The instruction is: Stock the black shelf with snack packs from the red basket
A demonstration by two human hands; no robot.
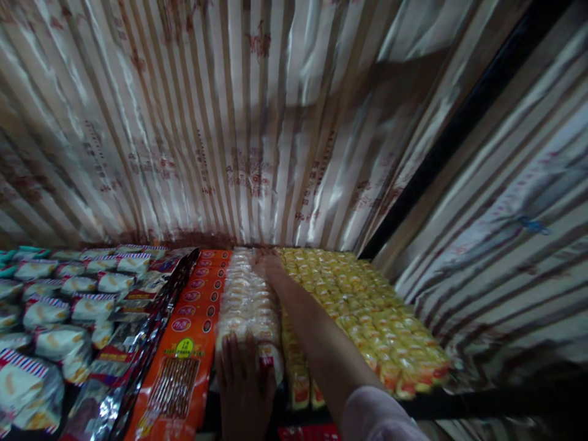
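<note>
glossy cracker packs [248,300]: left hand [243,386] flat at front, right hand [266,264] spread behind.

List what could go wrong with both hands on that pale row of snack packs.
The left hand presses the near end of the pale row of packs while the right hand reaches its far end; squeezing could buckle or crush the row. The forearm lies over the yellow packs and might drag some out of line. The orange packs alongside could get nudged.
</note>
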